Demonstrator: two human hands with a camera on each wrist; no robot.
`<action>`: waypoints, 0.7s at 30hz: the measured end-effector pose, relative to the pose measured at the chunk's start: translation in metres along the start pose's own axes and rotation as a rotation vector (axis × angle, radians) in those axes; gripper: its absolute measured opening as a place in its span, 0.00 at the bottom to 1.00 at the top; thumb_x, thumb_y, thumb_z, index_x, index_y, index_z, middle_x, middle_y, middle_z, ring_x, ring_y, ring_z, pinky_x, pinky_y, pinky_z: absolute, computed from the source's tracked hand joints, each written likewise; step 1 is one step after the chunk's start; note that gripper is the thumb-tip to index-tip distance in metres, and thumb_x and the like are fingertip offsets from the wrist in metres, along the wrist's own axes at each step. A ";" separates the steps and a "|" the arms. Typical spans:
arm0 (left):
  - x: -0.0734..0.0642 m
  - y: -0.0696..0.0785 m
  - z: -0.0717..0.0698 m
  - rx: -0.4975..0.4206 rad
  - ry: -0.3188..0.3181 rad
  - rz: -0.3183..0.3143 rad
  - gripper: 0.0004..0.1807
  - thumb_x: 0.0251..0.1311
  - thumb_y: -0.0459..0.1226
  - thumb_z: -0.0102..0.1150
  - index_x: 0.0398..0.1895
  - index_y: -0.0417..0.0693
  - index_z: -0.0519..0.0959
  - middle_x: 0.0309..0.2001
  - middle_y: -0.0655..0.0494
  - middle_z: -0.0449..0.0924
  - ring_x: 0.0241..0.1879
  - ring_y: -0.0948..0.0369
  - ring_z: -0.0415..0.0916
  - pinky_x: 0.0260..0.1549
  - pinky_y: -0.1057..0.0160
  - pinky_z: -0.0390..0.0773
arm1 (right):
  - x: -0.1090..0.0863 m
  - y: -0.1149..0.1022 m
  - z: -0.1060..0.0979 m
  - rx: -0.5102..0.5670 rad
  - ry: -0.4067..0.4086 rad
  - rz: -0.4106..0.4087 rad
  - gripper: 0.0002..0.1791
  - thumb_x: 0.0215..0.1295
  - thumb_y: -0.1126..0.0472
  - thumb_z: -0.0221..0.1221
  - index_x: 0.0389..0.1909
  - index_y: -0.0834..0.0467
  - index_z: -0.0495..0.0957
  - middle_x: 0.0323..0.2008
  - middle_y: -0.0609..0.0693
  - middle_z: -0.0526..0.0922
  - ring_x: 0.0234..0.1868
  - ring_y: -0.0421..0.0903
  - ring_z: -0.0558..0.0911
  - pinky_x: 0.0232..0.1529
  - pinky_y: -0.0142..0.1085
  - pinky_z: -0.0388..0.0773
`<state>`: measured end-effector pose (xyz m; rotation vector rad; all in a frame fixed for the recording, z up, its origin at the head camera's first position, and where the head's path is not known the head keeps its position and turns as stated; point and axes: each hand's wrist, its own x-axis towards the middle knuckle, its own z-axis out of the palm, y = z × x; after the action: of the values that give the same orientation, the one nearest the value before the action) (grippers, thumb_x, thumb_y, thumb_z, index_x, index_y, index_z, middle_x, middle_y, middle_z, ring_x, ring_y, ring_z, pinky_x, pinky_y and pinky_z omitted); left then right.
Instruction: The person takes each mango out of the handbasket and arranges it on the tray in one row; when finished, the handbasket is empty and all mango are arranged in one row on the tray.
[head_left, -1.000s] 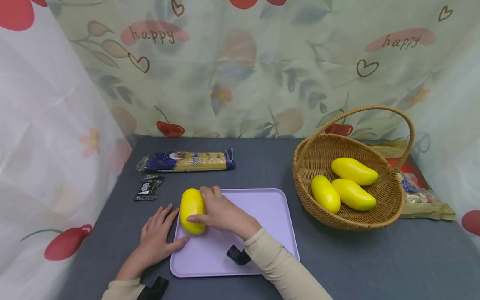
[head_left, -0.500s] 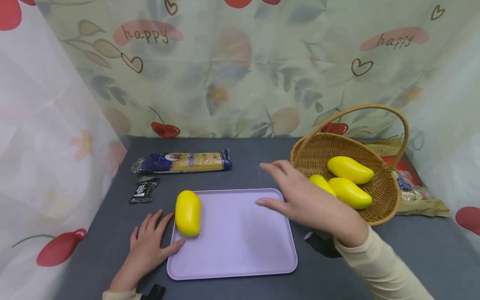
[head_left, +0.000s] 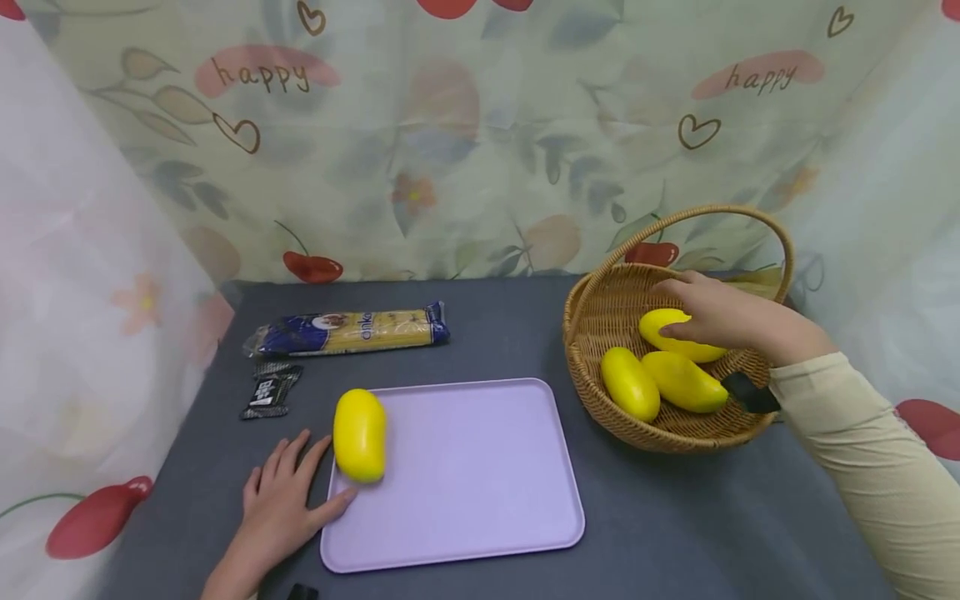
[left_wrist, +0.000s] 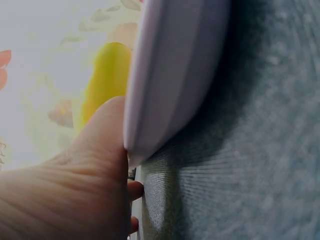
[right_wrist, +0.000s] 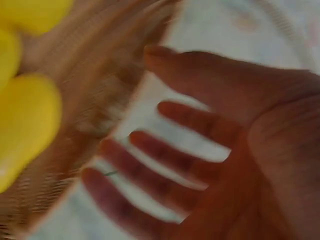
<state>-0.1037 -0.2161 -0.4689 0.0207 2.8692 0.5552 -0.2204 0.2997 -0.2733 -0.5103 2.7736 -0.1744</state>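
A yellow mango lies lengthwise along the left side of the lilac tray. My left hand rests with spread fingers on the cloth, its thumb on the tray's left rim; the left wrist view shows that thumb against the tray edge. Over the wicker basket hovers my right hand, fingers extended and nothing in its grasp. Below it is the rear mango, partly covered by the hand. Two more mangoes, a left one and a front one, lie in the basket.
A blue-and-yellow pasta packet lies behind the tray. Beside it on the left is a small black wrapped packet. The basket's tall arched handle rises around the right hand. Printed curtains enclose the table.
My right hand has let go of the mango on the tray and moved right, over the basket. The left hand stays at the tray's edge. The head view has shifted slightly.
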 end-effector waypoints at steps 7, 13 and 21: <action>0.002 -0.001 0.002 -0.004 0.001 -0.004 0.58 0.44 0.74 0.55 0.71 0.44 0.60 0.71 0.33 0.48 0.68 0.32 0.40 0.57 0.25 0.39 | 0.017 0.038 0.019 0.014 -0.049 0.048 0.35 0.63 0.55 0.61 0.66 0.69 0.63 0.63 0.76 0.60 0.60 0.73 0.66 0.53 0.64 0.68; 0.002 -0.001 0.001 -0.010 0.000 -0.003 0.58 0.44 0.73 0.55 0.71 0.43 0.60 0.71 0.33 0.48 0.68 0.32 0.39 0.57 0.26 0.38 | 0.022 0.046 0.032 0.011 -0.040 0.096 0.37 0.61 0.56 0.63 0.66 0.70 0.61 0.60 0.76 0.60 0.57 0.72 0.68 0.52 0.64 0.68; 0.002 -0.002 0.002 -0.014 -0.006 -0.012 0.58 0.44 0.74 0.54 0.71 0.44 0.60 0.71 0.32 0.47 0.68 0.32 0.39 0.57 0.25 0.38 | 0.033 0.051 0.036 -0.035 -0.076 0.138 0.39 0.58 0.58 0.63 0.66 0.70 0.59 0.60 0.77 0.60 0.58 0.76 0.65 0.52 0.64 0.67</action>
<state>-0.1054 -0.2171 -0.4715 0.0030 2.8574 0.5721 -0.2546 0.3333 -0.3256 -0.3258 2.7298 -0.0733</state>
